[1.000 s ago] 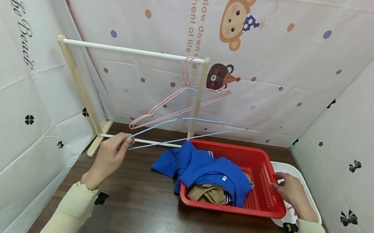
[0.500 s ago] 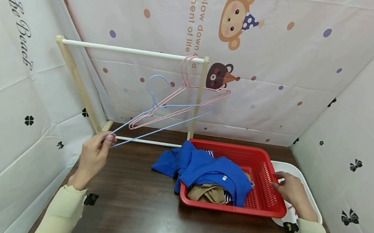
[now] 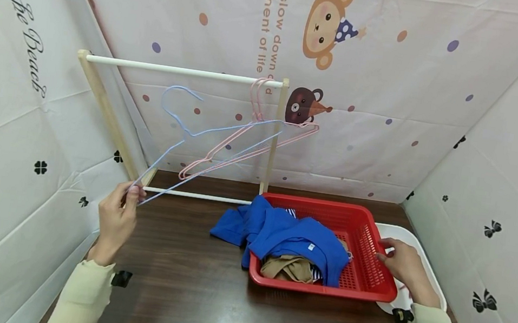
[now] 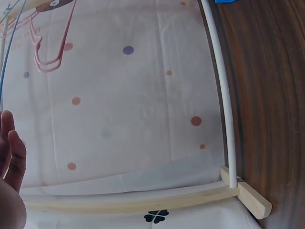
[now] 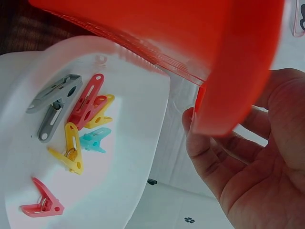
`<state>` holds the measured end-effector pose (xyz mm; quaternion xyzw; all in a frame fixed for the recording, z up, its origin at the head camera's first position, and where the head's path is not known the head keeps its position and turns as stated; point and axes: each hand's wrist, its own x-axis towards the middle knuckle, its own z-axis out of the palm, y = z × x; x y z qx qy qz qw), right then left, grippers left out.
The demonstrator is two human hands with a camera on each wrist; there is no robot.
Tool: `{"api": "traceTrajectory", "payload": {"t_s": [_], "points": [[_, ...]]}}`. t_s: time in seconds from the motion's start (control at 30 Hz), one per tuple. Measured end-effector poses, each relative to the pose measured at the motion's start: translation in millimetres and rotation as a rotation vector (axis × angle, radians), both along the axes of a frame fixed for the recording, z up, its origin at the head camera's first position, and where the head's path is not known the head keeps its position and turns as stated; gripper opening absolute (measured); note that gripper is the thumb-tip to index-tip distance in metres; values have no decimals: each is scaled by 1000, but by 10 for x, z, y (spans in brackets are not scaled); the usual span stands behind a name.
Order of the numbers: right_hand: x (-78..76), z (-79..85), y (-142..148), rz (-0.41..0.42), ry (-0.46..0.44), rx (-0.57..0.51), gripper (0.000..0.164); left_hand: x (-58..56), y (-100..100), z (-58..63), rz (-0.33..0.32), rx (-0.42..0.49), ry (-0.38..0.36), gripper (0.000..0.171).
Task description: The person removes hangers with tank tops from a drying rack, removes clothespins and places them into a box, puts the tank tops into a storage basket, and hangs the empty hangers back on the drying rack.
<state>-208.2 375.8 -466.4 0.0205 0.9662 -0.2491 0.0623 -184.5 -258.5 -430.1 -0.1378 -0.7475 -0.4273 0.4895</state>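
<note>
My left hand [image 3: 116, 216] pinches one lower end of a light blue hanger [image 3: 214, 130] between thumb and fingers. The hanger is in the air, tilted, its hook up and left, in front of two pink hangers [image 3: 235, 137] on the rack's top bar [image 3: 173, 69]. At the right, my right hand [image 3: 406, 265] grips the right rim of a red basket [image 3: 320, 289]; in the right wrist view its fingers [image 5: 202, 150] curl under the red rim. A blue garment [image 3: 298, 237] spills over the basket's left side, above a tan cloth [image 3: 289, 268].
A white tray [image 5: 121, 167] with several clothespins, such as a red one [image 5: 88, 101] and a grey one [image 5: 55, 107], stands partly under the basket. The rack's wooden left foot [image 4: 255, 200] rests on the brown table [image 3: 182, 293]. Printed fabric [image 3: 238, 17] surrounds the table.
My left hand has drawn the blue hanger leftward and tilted it, so the hook rose and came out from behind the pink hangers. The right hand and basket have stayed in place.
</note>
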Motion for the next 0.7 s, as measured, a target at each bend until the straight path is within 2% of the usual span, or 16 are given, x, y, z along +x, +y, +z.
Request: {"api": "traceTrajectory", "payload": {"t_s": [0.17, 0.4, 0.7], "points": [[-9, 11, -2, 15, 24, 31, 50, -4, -16, -22, 42, 32, 0, 14], [-5, -4, -11, 11, 22, 20, 51, -50, -23, -44, 77, 55, 7, 12], [8, 11, -18, 0, 1, 14, 52, -60, 78, 29, 71, 42, 4, 13]]}}
